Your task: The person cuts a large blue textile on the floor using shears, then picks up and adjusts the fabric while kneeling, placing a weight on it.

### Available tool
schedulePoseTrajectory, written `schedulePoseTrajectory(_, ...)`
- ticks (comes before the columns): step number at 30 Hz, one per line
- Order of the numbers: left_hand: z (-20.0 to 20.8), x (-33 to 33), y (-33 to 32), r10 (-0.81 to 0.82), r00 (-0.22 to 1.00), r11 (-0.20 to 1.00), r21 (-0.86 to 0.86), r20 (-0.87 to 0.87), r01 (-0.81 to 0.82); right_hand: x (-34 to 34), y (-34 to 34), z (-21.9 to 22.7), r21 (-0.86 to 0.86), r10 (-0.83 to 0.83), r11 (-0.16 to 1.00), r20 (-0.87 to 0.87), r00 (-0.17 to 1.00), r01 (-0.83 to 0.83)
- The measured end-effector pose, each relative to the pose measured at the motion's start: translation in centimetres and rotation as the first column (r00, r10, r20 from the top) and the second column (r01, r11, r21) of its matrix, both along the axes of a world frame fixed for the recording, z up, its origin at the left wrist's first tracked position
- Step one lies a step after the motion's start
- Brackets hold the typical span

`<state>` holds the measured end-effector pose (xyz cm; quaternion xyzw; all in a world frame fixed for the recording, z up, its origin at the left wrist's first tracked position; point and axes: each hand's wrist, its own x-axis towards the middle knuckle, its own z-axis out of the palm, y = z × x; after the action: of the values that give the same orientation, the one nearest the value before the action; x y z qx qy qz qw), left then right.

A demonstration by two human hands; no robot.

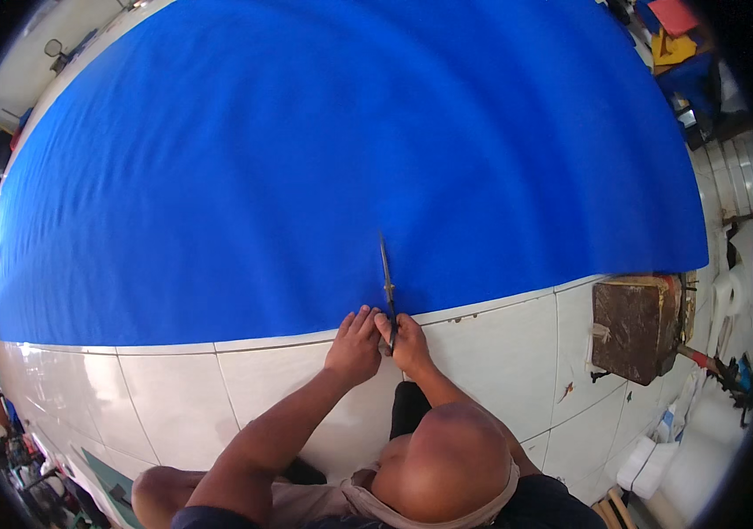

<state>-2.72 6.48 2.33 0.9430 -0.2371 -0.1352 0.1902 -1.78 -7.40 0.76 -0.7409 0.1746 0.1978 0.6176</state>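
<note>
A large sheet of bright blue cloth point(306, 159) is spread out in front of me, with soft ripples across it. My right hand point(411, 346) is closed around the handles of a pair of scissors point(386, 273). The blades point away from me over the near edge of the cloth; whether they are parted is hard to make out. Beside the scissors, my left hand point(356, 347) lies with its fingers stretched out on the cloth's near edge, its thumb close to the scissor handles.
Pale floor tiles point(306, 383) run along the cloth's near edge. A worn brown box point(630, 328) stands at the right, by the cloth's corner. White rolls point(703, 458) lie at the lower right. Yellow and red pieces point(673, 46) are piled at the far right. Assorted goods line the left side.
</note>
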Motion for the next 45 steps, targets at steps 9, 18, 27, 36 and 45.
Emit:
schedulePoseTrajectory(9,0.3,0.3,0.2,-0.068,0.996,0.997,0.028,-0.057,0.069,1.1,0.5,1.2,-0.039,-0.015,0.999,-0.068,0.998,0.012)
schedulePoseTrajectory(18,0.4,0.2,0.5,-0.061,0.996,0.996,0.067,-0.059,0.065,6.4,1.8,1.2,0.027,-0.022,0.999,-0.030,0.999,0.023)
schedulePoseTrajectory(27,1.4,0.8,-0.4,-0.016,0.994,0.999,0.039,-0.108,0.020,9.4,1.2,0.6,-0.045,0.063,0.997,-0.049,0.997,-0.065)
schedulePoseTrajectory(36,2.4,2.0,-1.3,0.048,0.983,0.998,0.055,-0.176,-0.039,13.8,2.6,1.0,0.040,0.008,0.999,-0.057,0.998,-0.006)
schedulePoseTrajectory(45,1.8,2.4,-2.6,0.064,0.985,0.982,0.184,-0.158,-0.034,14.6,2.3,1.6,0.081,0.003,0.997,-0.112,0.994,0.006)
